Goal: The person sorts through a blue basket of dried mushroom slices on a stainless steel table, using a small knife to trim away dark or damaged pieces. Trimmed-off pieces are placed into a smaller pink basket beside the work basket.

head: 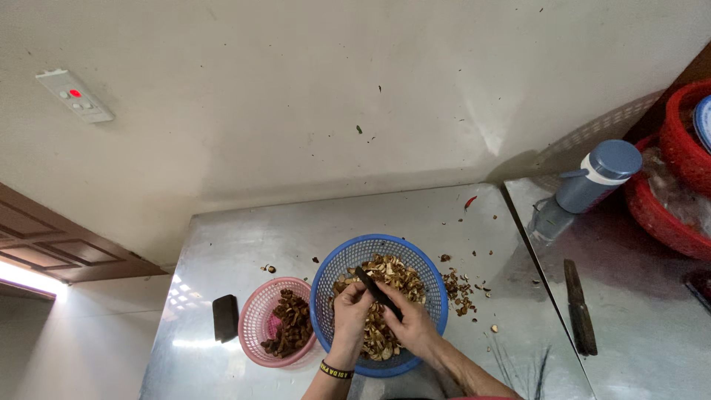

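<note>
My left hand (348,315) and my right hand (412,326) meet over a blue plastic basket (337,268) filled with pale brown peels and husk pieces. My right hand grips a dark knife (372,288) whose blade points up and left toward my left fingers. My left fingers pinch a small brown piece against the blade tip; the piece itself is mostly hidden. A black and yellow band sits on my left wrist. Just left of the blue basket stands a smaller pink basket (257,320) holding darker brown pieces.
The baskets stand on a steel table (244,244) against a white wall. Husk scraps (461,287) lie right of the blue basket. A dark flat object (225,318) lies at the left. On the adjoining steel table: another knife (580,307), a blue bottle (597,176), red baskets (670,185).
</note>
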`<state>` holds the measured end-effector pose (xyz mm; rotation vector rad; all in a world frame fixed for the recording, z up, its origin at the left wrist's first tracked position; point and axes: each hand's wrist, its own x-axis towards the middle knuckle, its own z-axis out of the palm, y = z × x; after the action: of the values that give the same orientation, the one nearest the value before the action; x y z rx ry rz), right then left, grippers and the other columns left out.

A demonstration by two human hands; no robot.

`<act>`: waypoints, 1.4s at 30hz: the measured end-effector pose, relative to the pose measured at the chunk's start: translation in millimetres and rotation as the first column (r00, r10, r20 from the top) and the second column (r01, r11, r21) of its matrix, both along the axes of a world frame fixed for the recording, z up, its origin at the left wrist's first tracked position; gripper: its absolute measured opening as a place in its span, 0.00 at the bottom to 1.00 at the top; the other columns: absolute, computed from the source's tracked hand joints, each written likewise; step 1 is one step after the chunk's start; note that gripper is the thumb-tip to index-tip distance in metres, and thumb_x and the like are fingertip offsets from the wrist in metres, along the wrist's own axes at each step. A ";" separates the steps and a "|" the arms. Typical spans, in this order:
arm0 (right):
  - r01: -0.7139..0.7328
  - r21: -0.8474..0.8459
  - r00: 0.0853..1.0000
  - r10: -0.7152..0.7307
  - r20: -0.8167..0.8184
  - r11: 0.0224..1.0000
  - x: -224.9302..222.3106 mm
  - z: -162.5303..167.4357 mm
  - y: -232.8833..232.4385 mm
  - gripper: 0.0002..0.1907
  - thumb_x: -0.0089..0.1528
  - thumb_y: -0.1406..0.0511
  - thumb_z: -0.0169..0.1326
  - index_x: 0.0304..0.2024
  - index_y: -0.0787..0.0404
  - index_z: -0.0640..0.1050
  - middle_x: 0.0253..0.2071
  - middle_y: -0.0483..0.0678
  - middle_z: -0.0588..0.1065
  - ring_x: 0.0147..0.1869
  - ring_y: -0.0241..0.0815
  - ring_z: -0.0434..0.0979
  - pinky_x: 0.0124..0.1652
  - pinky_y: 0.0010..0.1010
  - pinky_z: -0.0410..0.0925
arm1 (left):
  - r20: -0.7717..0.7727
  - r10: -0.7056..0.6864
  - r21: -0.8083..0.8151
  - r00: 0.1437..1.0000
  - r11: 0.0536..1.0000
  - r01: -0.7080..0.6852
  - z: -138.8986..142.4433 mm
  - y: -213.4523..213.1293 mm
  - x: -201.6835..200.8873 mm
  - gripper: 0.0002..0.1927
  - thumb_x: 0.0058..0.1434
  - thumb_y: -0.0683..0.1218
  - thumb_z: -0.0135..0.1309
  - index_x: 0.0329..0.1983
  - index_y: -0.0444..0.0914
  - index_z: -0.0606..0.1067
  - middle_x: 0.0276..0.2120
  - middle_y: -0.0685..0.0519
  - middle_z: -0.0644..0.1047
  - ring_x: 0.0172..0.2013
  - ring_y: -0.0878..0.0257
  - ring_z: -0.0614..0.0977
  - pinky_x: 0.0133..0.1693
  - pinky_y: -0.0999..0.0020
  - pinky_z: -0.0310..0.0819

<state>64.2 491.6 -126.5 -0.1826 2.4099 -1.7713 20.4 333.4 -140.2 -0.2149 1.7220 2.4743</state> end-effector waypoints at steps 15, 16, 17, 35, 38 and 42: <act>0.050 -0.249 0.984 -0.006 0.176 0.967 0.6 -20.0 -0.6 0.27 0.69 0.68 0.50 0.72 0.49 0.67 0.29 0.37 0.74 0.28 0.26 0.66 0.28 0.22 0.66 | -0.051 -0.167 -0.023 0.985 0.986 0.166 3.9 -5.5 -3.1 0.06 0.65 0.39 0.53 0.39 0.30 0.79 0.32 0.54 0.80 0.34 0.67 0.79 0.38 0.72 0.73; 0.041 -0.259 0.991 -0.006 0.135 0.965 -1.8 -21.2 0.7 0.28 0.69 0.67 0.50 0.72 0.49 0.66 0.28 0.38 0.72 0.28 0.26 0.67 0.28 0.22 0.66 | -0.060 -0.165 -0.042 0.984 0.986 0.163 2.0 -6.1 -3.3 0.06 0.66 0.38 0.53 0.39 0.30 0.78 0.32 0.54 0.80 0.34 0.67 0.78 0.37 0.72 0.72; 0.031 -0.270 0.996 -0.005 0.094 0.962 -5.1 -22.2 2.7 0.29 0.69 0.67 0.49 0.73 0.49 0.66 0.26 0.38 0.71 0.27 0.27 0.68 0.27 0.22 0.66 | -0.026 -0.142 -0.054 0.989 0.989 0.141 1.3 -6.5 -3.1 0.06 0.65 0.38 0.53 0.40 0.30 0.79 0.30 0.55 0.79 0.32 0.67 0.77 0.35 0.71 0.69; 0.154 -0.128 0.961 -0.119 0.249 0.980 -20.7 -7.5 19.2 0.31 0.69 0.68 0.43 0.75 0.40 0.61 0.27 0.39 0.70 0.22 0.30 0.61 0.23 0.24 0.62 | -0.012 -0.081 -0.373 0.997 0.925 0.071 9.6 -12.2 10.5 0.09 0.64 0.40 0.55 0.42 0.30 0.81 0.27 0.57 0.78 0.27 0.71 0.74 0.29 0.75 0.67; 0.144 -0.117 0.977 -0.122 0.178 0.983 -24.4 -7.4 28.2 0.32 0.71 0.67 0.40 0.77 0.39 0.56 0.24 0.44 0.67 0.22 0.30 0.60 0.24 0.22 0.61 | -0.019 -0.071 -0.321 0.997 0.945 0.061 5.8 -14.4 7.0 0.10 0.66 0.41 0.55 0.44 0.29 0.81 0.29 0.57 0.78 0.29 0.71 0.74 0.32 0.75 0.68; -0.063 0.088 0.972 0.041 0.232 0.994 -6.7 1.2 20.3 0.32 0.71 0.66 0.40 0.77 0.41 0.56 0.46 0.22 0.73 0.20 0.32 0.59 0.22 0.26 0.64 | -0.022 -0.070 -0.257 0.997 0.964 0.062 5.3 -16.5 5.0 0.12 0.65 0.41 0.53 0.47 0.31 0.80 0.32 0.58 0.80 0.33 0.72 0.78 0.36 0.76 0.72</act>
<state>57.6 511.9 -125.3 -0.0276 2.2948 -1.5570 25.4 316.8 -134.9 -0.1397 2.0253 2.2145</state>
